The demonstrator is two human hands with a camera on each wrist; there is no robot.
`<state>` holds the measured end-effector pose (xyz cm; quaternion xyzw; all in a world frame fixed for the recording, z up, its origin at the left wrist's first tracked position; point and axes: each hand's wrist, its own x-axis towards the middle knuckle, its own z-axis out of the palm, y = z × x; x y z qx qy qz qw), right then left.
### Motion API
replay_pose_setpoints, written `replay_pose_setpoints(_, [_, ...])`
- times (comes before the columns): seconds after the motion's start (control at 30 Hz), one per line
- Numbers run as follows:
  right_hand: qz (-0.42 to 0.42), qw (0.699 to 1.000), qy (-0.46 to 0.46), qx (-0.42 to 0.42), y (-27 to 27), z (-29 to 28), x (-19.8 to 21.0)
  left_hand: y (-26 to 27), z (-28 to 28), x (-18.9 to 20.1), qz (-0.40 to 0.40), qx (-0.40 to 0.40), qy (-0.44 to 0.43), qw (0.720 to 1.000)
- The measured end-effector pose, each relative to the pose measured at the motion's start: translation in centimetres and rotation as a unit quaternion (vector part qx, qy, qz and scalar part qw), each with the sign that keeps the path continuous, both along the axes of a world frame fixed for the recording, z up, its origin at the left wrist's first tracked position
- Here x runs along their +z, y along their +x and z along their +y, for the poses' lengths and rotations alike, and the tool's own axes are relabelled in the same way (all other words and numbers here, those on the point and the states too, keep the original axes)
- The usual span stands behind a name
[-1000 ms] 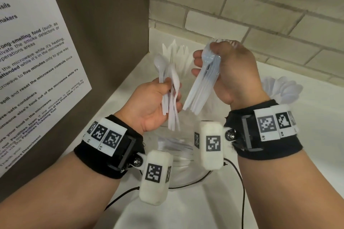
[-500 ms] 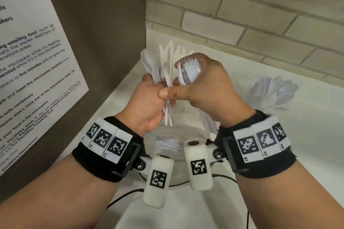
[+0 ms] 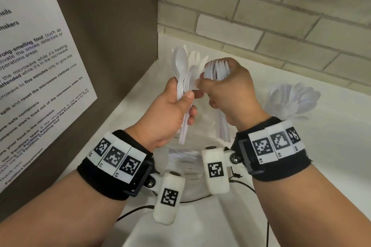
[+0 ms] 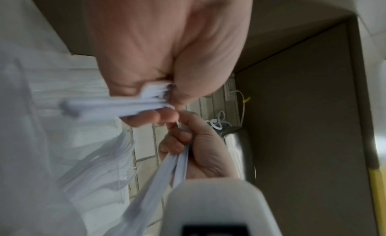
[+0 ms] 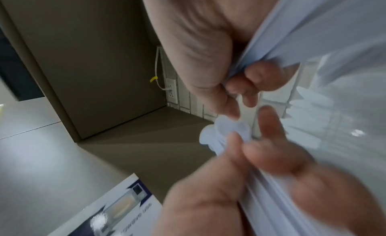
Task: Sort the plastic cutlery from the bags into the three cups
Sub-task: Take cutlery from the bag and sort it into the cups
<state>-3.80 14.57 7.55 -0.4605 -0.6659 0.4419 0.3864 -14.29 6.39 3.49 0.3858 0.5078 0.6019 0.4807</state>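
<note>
My left hand (image 3: 188, 102) grips a bundle of white plastic spoons (image 3: 181, 64) by the handles, bowls up. My right hand (image 3: 202, 84) is closed round a bundle of white forks (image 3: 217, 70), tines up, and its thumb and forefinger touch the spoon bundle. Both hands are above a clear plastic bag (image 3: 190, 158) that holds more cutlery. In the left wrist view the spoon handles (image 4: 117, 105) stick out of my left hand, with the fork handles (image 4: 167, 173) below. In the right wrist view the spoon bowls (image 5: 225, 129) show between both hands.
A cup of white knives (image 3: 195, 57) stands in the back corner behind my hands. Another cup of spoons (image 3: 293, 98) stands at the right on the white counter (image 3: 331, 156). A brown panel with a notice (image 3: 40, 66) closes the left; a brick wall (image 3: 281, 16) runs behind.
One second ago the hands were apart, each with its bundle. They have come together, and my right thumb and forefinger now touch the spoons in my left hand.
</note>
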Motion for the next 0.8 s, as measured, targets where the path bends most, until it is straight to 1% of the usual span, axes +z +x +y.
replay_pose_setpoints(0.07, [0.063,0.998,-0.024,-0.015,0.5,0.1,1.0,-0.2,0.0,-0.3,0.131,0.016,-0.007,0.991])
replay_pose_setpoints(0.13, [0.116,0.993,-0.037,0.001,1.1,0.1,2.2,-0.2,0.0,-0.4,0.238,0.022,-0.01,0.971])
replay_pose_setpoints(0.17, [0.12,0.992,-0.031,0.018,1.1,-0.1,2.7,-0.1,-0.1,-0.3,0.27,0.019,-0.008,0.963])
replay_pose_setpoints(0.23, [0.101,0.994,-0.01,0.043,1.0,-0.4,3.2,0.3,-0.2,-0.2,0.296,0.01,-0.001,0.955])
replay_pose_setpoints(0.33, [0.079,0.996,-0.02,0.041,0.7,0.0,3.1,0.4,-0.1,-0.1,0.286,0.001,0.004,0.958])
replay_pose_setpoints(0.43, [0.085,0.995,-0.044,0.03,1.0,0.5,2.8,0.1,0.0,-0.1,0.235,-0.032,0.006,0.971])
replay_pose_setpoints(0.57, [0.086,0.992,-0.051,0.071,1.5,0.7,2.4,0.1,0.0,-0.1,0.173,-0.072,0.007,0.982])
replay_pose_setpoints(0.63, [0.12,0.989,-0.06,0.061,2.0,1.2,2.6,0.1,0.0,-0.1,0.131,-0.06,-0.006,0.99])
replay_pose_setpoints(0.7, [0.176,0.983,-0.049,0.016,3.0,2.4,3.0,-0.1,0.1,0.0,0.097,-0.031,-0.016,0.995])
replay_pose_setpoints(0.8, [0.247,0.968,0.023,-0.038,4.2,4.4,3.4,-0.4,0.5,0.0,0.048,0.029,-0.013,0.998])
